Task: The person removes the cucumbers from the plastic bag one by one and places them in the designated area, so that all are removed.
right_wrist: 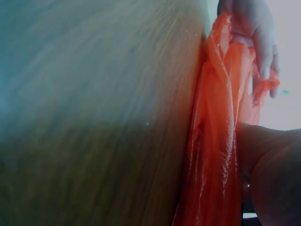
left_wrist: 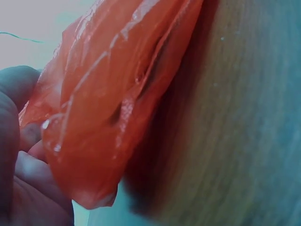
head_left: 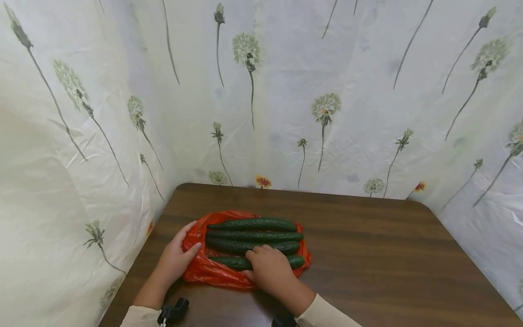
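Several dark green cucumbers lie side by side on a crumpled red plastic bag, whose edges stand up around them. At the bag's left end, my left hand holds the plastic between thumb and fingers. My right hand grips the nearest cucumber around its middle, covering part of it, with the thumb on the near side. In the left wrist view, fingers hold the folded bag. Bag folds hide the cucumbers in the right wrist view, beside my right hand.
The bag rests on the left part of a brown wood-grain table. Pale sheeting printed with dandelions hangs behind the table and along both sides. A black wrist device sits at my left sleeve.
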Demonstrator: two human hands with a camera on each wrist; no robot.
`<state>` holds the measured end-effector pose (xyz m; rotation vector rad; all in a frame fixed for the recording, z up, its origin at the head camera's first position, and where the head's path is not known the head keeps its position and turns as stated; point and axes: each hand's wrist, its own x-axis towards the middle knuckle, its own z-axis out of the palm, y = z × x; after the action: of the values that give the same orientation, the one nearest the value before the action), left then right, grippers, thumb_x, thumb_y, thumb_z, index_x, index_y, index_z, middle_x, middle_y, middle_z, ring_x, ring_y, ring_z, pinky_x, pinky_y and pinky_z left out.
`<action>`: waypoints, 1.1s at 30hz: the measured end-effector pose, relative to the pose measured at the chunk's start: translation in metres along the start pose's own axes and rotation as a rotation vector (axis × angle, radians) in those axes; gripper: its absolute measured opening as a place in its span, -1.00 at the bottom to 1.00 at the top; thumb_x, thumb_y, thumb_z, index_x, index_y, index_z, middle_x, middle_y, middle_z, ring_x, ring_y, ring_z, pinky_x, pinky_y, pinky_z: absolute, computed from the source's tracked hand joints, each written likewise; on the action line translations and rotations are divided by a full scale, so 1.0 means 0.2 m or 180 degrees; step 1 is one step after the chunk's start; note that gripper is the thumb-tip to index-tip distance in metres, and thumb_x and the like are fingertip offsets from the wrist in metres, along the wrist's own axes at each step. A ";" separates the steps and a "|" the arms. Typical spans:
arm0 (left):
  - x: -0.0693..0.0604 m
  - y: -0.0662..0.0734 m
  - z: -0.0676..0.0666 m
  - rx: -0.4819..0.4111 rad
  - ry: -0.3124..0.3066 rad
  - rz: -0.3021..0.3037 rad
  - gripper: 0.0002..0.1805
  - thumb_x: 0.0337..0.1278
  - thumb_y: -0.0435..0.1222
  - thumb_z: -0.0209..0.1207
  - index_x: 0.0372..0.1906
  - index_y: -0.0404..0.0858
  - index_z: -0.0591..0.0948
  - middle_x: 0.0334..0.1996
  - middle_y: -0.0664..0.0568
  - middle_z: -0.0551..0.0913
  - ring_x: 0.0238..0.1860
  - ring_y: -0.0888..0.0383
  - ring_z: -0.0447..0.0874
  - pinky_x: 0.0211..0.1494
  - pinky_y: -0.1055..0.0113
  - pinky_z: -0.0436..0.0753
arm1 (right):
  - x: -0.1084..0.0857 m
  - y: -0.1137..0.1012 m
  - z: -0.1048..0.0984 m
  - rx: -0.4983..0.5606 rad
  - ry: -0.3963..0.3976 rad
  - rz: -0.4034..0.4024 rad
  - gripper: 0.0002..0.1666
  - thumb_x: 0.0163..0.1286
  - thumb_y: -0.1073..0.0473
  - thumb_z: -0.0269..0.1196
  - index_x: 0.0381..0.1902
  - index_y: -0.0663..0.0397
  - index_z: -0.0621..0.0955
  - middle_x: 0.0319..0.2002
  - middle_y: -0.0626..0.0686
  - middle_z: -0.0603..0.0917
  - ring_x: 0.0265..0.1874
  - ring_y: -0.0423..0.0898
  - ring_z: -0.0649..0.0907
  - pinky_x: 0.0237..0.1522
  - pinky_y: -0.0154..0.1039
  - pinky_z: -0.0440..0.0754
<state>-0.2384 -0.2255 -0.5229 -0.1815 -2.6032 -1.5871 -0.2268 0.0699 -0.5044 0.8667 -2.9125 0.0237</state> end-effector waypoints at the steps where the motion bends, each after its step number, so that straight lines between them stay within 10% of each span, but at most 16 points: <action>1: 0.00 0.00 0.00 0.0002 -0.0002 -0.0002 -0.27 0.44 -0.16 0.30 0.59 0.13 0.29 0.39 -0.19 0.54 0.28 -0.15 0.62 0.33 -0.18 0.60 | 0.00 0.00 0.00 -0.0003 -0.0008 -0.0011 -0.59 0.34 -0.32 0.40 -0.14 -0.17 0.70 -0.33 -0.15 0.64 -0.35 -0.15 0.60 -0.27 -0.16 0.68; 33: 0.00 -0.02 0.00 0.0062 0.0088 0.0112 -0.26 0.41 -0.15 0.33 0.58 0.10 0.31 0.39 -0.21 0.54 0.30 -0.19 0.60 0.36 -0.24 0.55 | 0.05 0.05 -0.05 0.0058 -0.0341 -0.0168 -0.62 0.42 -0.34 0.29 -0.22 -0.21 0.62 -0.38 -0.15 0.45 -0.47 -0.19 0.38 -0.49 -0.27 0.42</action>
<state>-0.2394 -0.2267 -0.5262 -0.2014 -2.5791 -1.5415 -0.2396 0.0724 -0.4923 0.9768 -2.9908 -0.0006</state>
